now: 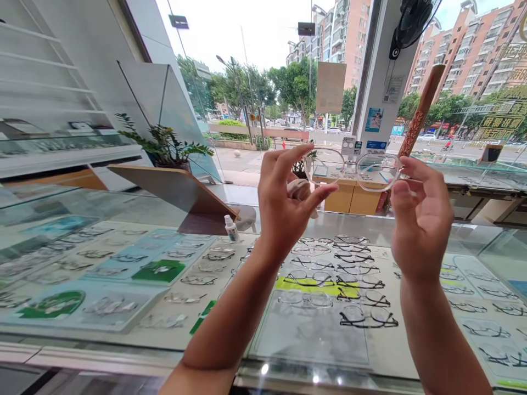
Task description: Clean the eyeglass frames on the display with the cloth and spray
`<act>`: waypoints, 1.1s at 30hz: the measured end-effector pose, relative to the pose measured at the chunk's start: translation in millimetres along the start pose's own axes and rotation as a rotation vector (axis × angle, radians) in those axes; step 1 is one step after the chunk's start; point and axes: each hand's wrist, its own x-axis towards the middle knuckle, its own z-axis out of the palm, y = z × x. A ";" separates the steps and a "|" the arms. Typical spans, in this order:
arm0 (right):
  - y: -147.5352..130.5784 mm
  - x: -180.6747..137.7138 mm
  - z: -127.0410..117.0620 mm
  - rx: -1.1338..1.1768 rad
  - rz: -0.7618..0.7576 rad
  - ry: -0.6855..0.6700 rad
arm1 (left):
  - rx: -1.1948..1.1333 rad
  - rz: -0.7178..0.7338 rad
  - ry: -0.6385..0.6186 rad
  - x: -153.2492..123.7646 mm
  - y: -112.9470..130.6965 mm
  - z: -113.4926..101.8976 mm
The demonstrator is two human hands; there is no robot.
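A pair of clear-rimmed eyeglasses (379,189) is raised above the glass counter, in front of the window. Between thumb and forefinger, my right hand (424,203) pinches the frame's right end. The forefinger and thumb of my left hand (280,192) span the left lens from above and below, at the rim. A crumpled pale cloth (300,190) is tucked in the left palm under the curled fingers. Below my hands, several dark-rimmed eyeglasses (368,317) lie in rows inside the display counter (308,343).
A small white bottle (231,228) stands on the counter near a tilted wooden-edged board (181,189). A potted plant (168,148) is behind the board. A carved wooden stick-like piece (422,109) rises beyond my right hand. Another display counter (469,164) is by the window.
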 end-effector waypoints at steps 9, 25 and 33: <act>23.9 8.2 2.0 0.229 0.201 0.009 | 0.094 0.096 0.014 -0.3 8.5 -3.2; 26.1 14.1 -5.9 0.314 0.175 -0.156 | 0.016 0.072 -0.005 -1.5 -1.6 5.8; 24.2 15.2 -7.2 0.284 0.149 -0.160 | -0.033 -0.056 -0.077 -2.4 9.4 2.4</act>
